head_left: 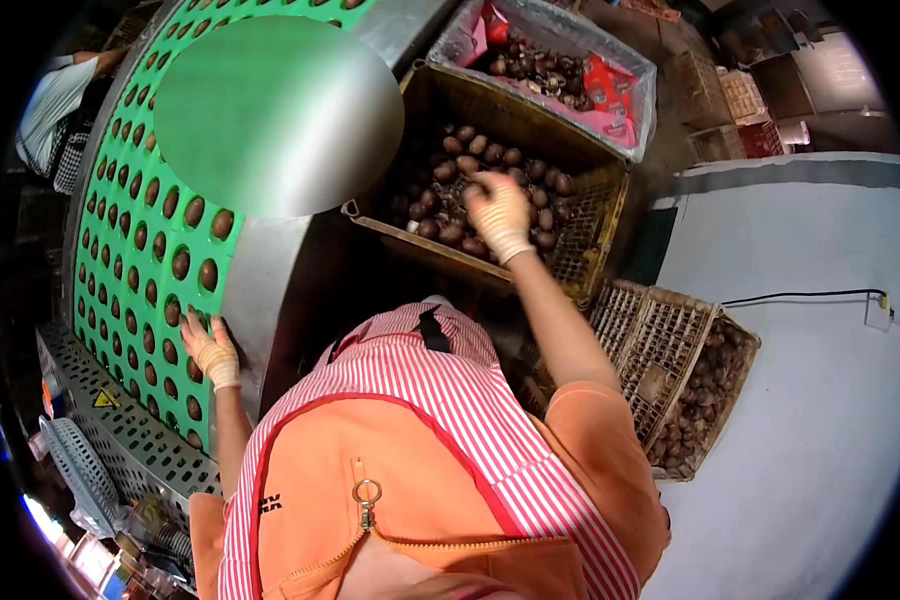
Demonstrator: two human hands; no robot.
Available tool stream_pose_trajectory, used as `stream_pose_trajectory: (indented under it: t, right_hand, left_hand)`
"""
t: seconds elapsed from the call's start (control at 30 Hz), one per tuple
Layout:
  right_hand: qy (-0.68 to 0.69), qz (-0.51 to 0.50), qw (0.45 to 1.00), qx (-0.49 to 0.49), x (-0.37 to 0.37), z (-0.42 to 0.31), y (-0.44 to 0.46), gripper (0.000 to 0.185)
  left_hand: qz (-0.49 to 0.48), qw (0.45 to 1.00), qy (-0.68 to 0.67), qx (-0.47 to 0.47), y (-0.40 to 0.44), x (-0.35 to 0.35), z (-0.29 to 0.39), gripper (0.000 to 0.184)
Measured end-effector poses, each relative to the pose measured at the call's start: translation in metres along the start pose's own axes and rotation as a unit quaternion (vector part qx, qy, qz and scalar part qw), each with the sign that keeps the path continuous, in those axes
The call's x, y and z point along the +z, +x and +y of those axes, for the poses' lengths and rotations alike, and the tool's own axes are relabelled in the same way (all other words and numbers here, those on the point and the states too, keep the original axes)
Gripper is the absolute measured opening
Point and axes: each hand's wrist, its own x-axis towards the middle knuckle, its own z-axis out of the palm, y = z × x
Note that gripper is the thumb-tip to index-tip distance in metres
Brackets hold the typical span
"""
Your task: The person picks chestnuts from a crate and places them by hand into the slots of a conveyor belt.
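Note:
My left hand (212, 352), wrapped in pale bandage-like tape across the palm, lies over the right edge of a green panel (202, 305) with rows of oval holes. Its fingers are spread, tips close to brown eggs (208, 274) seated in the holes. My right hand (498, 216), taped the same way, reaches into a yellowish plastic crate (600, 225) of loose brown eggs (450, 234). The right fingers bend down among the eggs and are blurred. Whether they grip one is hidden.
Behind the crate stands a plastic-lined bin (620, 95) with brown eggs and red wrapping. At right, another crate (660, 350) has a mesh side and brown pieces inside. A metal rim (260, 300) borders the panel. Another person's sleeve (55, 110) shows at far left.

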Motion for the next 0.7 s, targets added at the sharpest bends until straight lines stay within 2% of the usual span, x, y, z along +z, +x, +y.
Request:
stream_pose_trajectory:
  t: [0.07,0.13,0.2,0.23,0.27,0.3,0.33,0.37,0.4,0.47,0.5,0.57,0.6,0.67,0.7]
  right_hand:
    - [0.005,-0.008,0.982,0.189,-0.034,0.047,0.013,0.034]
    - [-0.062,0.02,0.954,0.294,-0.052,0.096,0.026,0.036]
    - [-0.04,0.026,0.915,0.401,-0.048,0.127,0.034,0.039]
    - [-0.014,0.006,0.901,0.434,-0.049,0.127,0.037,0.04]
    - [-0.034,-0.002,0.901,0.432,-0.044,0.135,0.039,0.04]
    - [-0.053,-0.008,0.902,0.428,-0.035,0.146,0.041,0.041]
    - [-0.071,-0.015,0.902,0.426,-0.025,0.156,0.042,0.041]
    - [-0.115,-0.043,0.908,0.401,-0.015,0.166,0.041,0.039]
    - [-0.127,-0.12,0.889,0.423,-0.017,0.154,0.047,0.047]
    - [-0.143,-0.092,0.885,0.433,0.001,0.151,0.05,0.058]
    - [-0.158,-0.113,0.879,0.435,0.004,0.145,0.053,0.06]
    - [-0.195,-0.158,0.863,0.438,0.0,0.126,0.057,0.064]
    - [-0.196,-0.148,0.864,0.439,0.001,0.12,0.056,0.063]
    - [-0.18,-0.178,0.882,0.397,0.008,0.125,0.05,0.066]
    - [-0.205,-0.198,0.881,0.378,0.012,0.125,0.042,0.068]
  left_hand:
    - [0.014,0.998,-0.033,0.049,0.01,-0.005,0.022,0.057]
    - [0.018,0.992,-0.086,0.092,0.018,-0.007,0.066,0.056]
    - [0.023,0.967,-0.213,0.136,0.024,-0.013,0.12,0.053]
    - [0.022,0.963,-0.216,0.163,0.025,-0.025,0.155,0.05]
    - [-0.004,0.949,-0.269,0.161,0.026,-0.028,0.184,0.048]
    - [0.0,0.927,-0.315,0.202,0.033,-0.029,0.215,0.048]
    - [-0.052,0.914,-0.353,0.194,0.04,-0.035,0.245,0.046]
    - [-0.082,0.909,-0.347,0.214,0.049,-0.031,0.267,0.042]
    - [-0.107,0.899,-0.337,0.26,0.063,-0.038,0.298,0.036]
    - [-0.207,0.866,-0.349,0.291,0.088,-0.011,0.338,0.033]
    - [-0.245,0.851,-0.341,0.316,0.099,0.015,0.354,0.032]
    - [-0.324,0.837,-0.302,0.322,0.109,0.057,0.388,0.037]
    - [-0.359,0.834,-0.261,0.329,0.11,0.082,0.404,0.044]
    - [-0.451,0.814,-0.091,0.354,0.114,0.104,0.442,0.059]
    - [-0.482,0.788,-0.023,0.382,0.112,0.126,0.461,0.066]
